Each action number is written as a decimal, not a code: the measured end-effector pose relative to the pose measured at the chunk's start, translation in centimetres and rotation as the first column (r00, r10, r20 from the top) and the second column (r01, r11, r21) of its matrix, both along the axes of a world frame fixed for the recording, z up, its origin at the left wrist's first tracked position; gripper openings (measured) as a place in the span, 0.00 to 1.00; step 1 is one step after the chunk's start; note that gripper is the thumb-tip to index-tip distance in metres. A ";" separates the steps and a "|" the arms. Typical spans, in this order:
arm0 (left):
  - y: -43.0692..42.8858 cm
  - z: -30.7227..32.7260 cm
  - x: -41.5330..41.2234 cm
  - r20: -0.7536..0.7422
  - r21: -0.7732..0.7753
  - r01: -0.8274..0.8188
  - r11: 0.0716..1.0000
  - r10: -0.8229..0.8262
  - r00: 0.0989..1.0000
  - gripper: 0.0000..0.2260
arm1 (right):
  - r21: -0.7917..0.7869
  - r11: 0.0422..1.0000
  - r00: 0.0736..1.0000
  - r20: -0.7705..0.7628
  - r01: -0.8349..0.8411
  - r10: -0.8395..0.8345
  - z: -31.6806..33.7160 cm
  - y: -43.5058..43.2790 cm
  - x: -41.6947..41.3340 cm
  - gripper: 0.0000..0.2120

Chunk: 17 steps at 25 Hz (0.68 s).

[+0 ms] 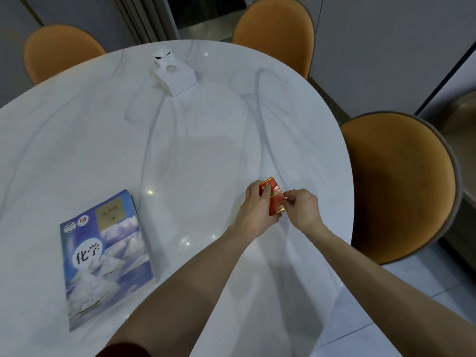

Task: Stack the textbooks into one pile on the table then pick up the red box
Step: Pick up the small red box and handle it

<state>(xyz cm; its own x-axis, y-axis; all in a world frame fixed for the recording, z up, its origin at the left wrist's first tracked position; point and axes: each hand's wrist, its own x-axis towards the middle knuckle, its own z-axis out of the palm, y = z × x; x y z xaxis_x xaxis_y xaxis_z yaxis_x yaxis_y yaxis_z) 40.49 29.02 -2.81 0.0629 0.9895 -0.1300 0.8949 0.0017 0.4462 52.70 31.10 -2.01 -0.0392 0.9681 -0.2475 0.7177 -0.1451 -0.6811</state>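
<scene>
A small red box (275,202) with gold trim is held just above the white marble table (180,150), near its right edge. My left hand (256,207) wraps it from the left, thumb across its face. My right hand (302,208) pinches its right edge with the fingertips. A pile of textbooks (107,256) lies flat at the table's front left. The top cover is blue with clouds and a white circle bearing black characters. Edges of the books underneath show along its right side.
A white tissue box (175,76) stands at the far middle of the table. Orange chairs sit at the back left (59,52), back right (275,34) and right side (399,186). The table's right rim curves close to my hands.
</scene>
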 end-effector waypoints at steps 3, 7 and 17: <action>2.7 -1.5 0.5 -0.017 -0.036 0.007 0.999 -0.007 1.000 0.33 | -0.067 0.998 1.000 -0.001 0.010 -0.011 -1.5 2.5 0.3 0.09; 5.1 -3.0 0.8 -0.023 -0.086 0.015 0.996 -0.017 1.000 0.33 | -0.098 0.995 1.000 -0.010 0.023 -0.024 -3.4 4.9 0.5 0.10; 6.5 -5.0 1.5 -0.080 -0.083 0.040 0.996 -0.046 0.996 0.32 | -0.140 0.990 1.000 0.011 0.005 -0.004 -5.6 6.4 1.0 0.11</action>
